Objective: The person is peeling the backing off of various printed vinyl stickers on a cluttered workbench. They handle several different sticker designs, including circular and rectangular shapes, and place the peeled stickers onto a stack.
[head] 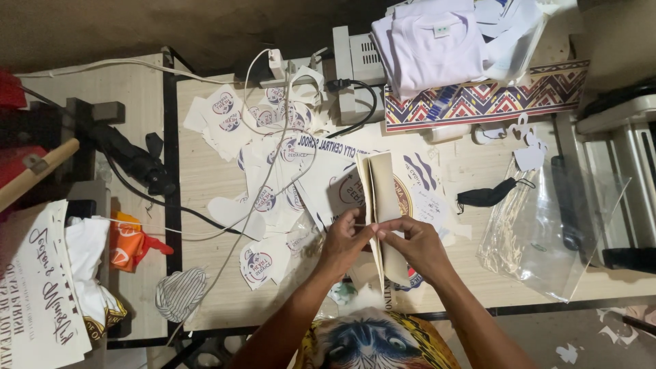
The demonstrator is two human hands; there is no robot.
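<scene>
Both hands hold a folded cream-coloured paper sheet (383, 198) upright over the wooden table (205, 171). My left hand (345, 239) pinches the sheet's near left edge. On the right side, my right hand (417, 242) grips the same sheet, fingertips meeting those of the left hand. Under the sheet lie large printed transfer sheets (328, 164) with round logos. Many cut-out logo prints (260, 198) are scattered to the left.
Folded white shirts (430, 41) rest on a patterned cloth (492, 96) at the back right. A black face mask (486, 196) and clear plastic bags (547, 232) lie at the right. White cables (273, 123) cross the prints. An orange bag (126, 242) and printed sheets (41, 287) sit at left.
</scene>
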